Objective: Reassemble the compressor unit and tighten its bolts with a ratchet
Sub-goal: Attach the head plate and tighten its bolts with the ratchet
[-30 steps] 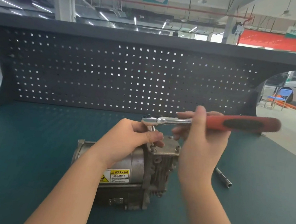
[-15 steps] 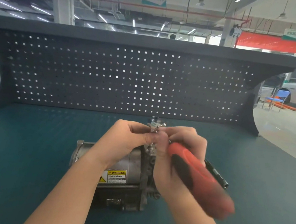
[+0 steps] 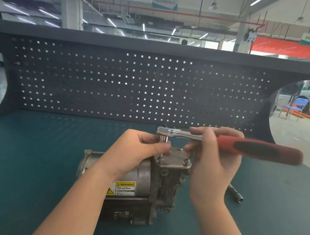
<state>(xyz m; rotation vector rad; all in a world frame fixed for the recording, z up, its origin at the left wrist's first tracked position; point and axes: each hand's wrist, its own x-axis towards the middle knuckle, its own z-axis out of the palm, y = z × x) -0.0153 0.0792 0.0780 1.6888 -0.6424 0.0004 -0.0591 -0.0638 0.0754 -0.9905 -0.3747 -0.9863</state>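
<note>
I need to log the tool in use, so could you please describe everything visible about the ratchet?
The ratchet has a shiny metal head and shank and a red handle with a black inlay. It lies roughly level above the compressor, handle pointing right. An extension drops from its head to the top plate. The right hand holds the shank near the handle; the left hand pinches the extension.

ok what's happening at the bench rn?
A person is bolting up the compressor on the green bench. The right hand grips the ratchet, handle pointing right, its socket standing on a bolt at the top plate's corner. The left hand pinches the socket stem to steady it. A loose socket extension lies to the right.
</note>
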